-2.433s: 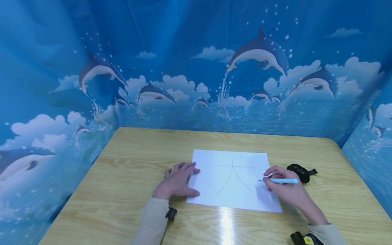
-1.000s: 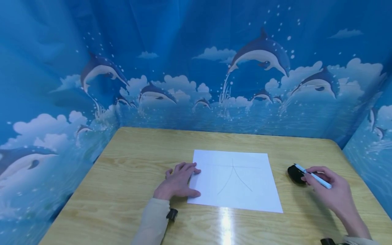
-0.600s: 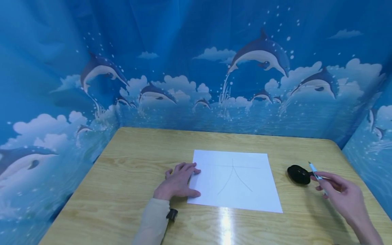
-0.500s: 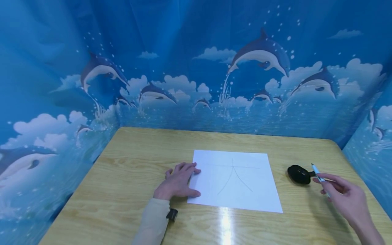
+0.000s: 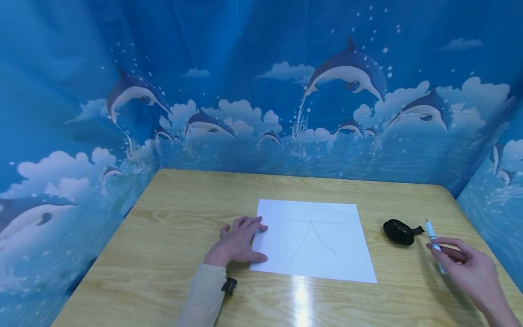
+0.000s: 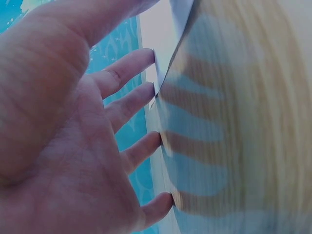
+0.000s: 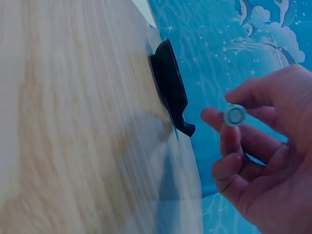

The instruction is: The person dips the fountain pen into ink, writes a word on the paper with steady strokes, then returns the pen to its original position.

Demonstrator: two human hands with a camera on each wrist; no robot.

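Note:
A white sheet of paper (image 5: 347,259) lies on the table, drawn with a thin near-horizontal line, a short vertical stroke and two curves spreading downward. My left hand (image 5: 237,243) rests at its left edge, fingers spread and fingertips touching down; the left wrist view shows the paper's corner (image 6: 168,44) beside the fingertips. Off to the right, my right hand (image 5: 467,268) pinches a light blue pen (image 5: 431,230) above the table, tip pointing up and away. In the right wrist view the pen's round end (image 7: 235,115) faces the camera, between thumb and fingers.
A glossy black oval object (image 5: 398,232) with a short stub lies between the paper and my right hand; its kind is unclear. The wood-grain table (image 5: 175,218) meets a blue dolphin-print curtain (image 5: 245,150) at the back and sides.
My right hand has left the paper with the pen, passed over the black object and moved farther right, the pen turning upward. The left hand and paper stay put.

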